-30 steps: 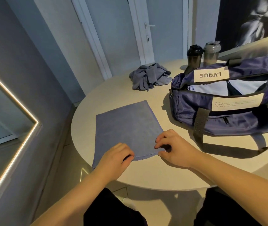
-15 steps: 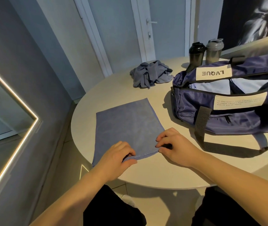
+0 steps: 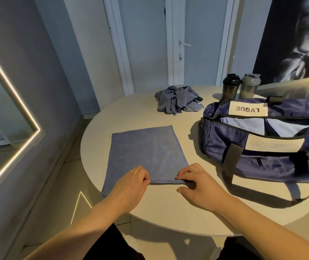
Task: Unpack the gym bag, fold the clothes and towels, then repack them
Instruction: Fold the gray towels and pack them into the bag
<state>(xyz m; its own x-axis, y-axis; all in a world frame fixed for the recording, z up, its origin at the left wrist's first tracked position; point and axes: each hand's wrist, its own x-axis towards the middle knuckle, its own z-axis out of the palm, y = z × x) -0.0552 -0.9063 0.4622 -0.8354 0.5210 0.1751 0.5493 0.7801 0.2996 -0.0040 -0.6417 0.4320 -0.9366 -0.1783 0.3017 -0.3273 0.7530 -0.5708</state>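
Observation:
A blue-grey towel point(image 3: 144, 152) lies flat on the round table point(image 3: 168, 209), folded to a rectangle. My left hand point(image 3: 131, 184) pinches its near edge toward the middle. My right hand point(image 3: 197, 182) pinches the near right corner of the same edge, lifted slightly off the table. To the right stands the purple gym bag point(image 3: 262, 145), unzipped, with pale fabric showing inside. A crumpled grey-blue heap of clothes point(image 3: 178, 99) sits at the far side of the table.
Two shaker bottles, one black point(image 3: 229, 87) and one grey point(image 3: 248, 86), stand behind the bag. The bag's strap point(image 3: 262, 196) trails on the table near my right forearm. A door point(image 3: 197, 40) and a mirror with a light strip point(image 3: 9, 85) lie beyond.
Both hands have shifted slightly along the towel's near edge and raised it a little; my view has tilted up, showing more of the door.

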